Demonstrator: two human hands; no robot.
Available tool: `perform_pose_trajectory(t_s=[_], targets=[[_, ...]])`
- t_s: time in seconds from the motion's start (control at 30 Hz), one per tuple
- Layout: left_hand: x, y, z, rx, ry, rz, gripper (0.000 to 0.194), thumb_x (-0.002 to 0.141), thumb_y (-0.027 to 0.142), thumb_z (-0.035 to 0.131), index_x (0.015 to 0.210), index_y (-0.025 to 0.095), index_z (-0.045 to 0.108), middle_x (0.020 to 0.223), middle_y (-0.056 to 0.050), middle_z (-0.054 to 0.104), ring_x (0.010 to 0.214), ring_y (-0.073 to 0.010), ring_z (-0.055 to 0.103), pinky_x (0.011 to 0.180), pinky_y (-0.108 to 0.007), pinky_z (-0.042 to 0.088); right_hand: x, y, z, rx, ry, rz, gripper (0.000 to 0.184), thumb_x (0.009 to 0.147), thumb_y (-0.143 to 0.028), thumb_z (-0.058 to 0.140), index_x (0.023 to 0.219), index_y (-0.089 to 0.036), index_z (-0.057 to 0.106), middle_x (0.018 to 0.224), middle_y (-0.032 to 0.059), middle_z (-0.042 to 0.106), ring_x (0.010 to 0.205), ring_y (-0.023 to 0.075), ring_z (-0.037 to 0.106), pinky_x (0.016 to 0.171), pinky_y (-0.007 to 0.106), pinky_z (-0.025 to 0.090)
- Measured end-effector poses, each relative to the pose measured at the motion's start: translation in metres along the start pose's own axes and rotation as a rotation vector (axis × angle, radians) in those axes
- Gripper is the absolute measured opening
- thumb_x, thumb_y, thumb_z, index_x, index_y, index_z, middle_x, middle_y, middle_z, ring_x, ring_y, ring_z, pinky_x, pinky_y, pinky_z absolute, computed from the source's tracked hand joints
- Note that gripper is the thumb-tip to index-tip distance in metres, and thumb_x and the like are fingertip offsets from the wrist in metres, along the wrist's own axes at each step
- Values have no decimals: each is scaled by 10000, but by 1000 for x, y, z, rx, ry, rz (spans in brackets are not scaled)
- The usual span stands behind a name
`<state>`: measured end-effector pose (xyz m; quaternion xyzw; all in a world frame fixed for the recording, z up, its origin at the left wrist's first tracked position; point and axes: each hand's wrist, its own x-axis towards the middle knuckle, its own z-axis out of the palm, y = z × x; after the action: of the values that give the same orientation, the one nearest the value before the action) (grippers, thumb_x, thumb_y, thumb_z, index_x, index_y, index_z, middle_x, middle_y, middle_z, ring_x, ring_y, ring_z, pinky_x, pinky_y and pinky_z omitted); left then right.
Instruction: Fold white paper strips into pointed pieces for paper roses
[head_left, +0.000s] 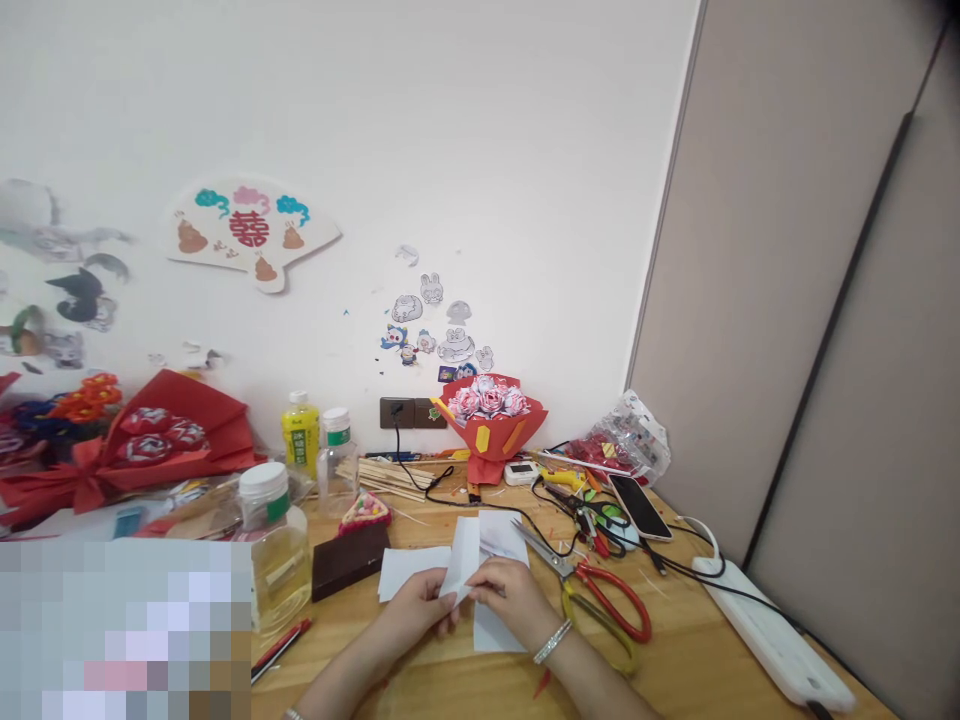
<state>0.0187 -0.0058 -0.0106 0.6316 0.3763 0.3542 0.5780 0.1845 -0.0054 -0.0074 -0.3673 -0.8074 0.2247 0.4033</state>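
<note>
Wall: white, w/ paper fan & small stickers. Wooden tabletop below.
Lg red bouquet at far L; smaller red bouquet, pink/white blooms, upright nr wall, ctr.
Power strip, white, R side. Jar w/ pale yellow liquid, white cap, at L.
Scissors, red + yellow handles, lie R of the hands, tips up-L. Phone farther back, R; dark box L of the papers.
L hand & R hand close together, ctr, above tabletop. White paper strip held btwn them, upright-ish; L fingers clamped on its lower end, R fingers pinched on its lower R edge.
L sheet lies flat beside L hand; R sheet lies partly under R hand.
Red pen beside jar, nr lower L. Bracelet, shiny, on R wrist.
</note>
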Motion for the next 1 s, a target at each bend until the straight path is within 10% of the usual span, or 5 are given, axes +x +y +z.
perform_pose_trajectory(t_s=[0.37,1.0], targets=[[-3,7,5,30,-37,61,273,628,363,595,751,121,574,622,12,549,483,-82,429,464,-196,332,-1,9,17,382,50,274,89,646,-238,574,621,-153,574,573,-5,591,559,127,562,546,224,428],[-1,5,8,92,11,46,284,657,380,543,764,118,562,579,22,541,440,-75,419,431,-190,327,0,12,19,214,121,285,129,597,-102,513,681,-175,578,533,-44,494,518,100,474,489,194,369]])
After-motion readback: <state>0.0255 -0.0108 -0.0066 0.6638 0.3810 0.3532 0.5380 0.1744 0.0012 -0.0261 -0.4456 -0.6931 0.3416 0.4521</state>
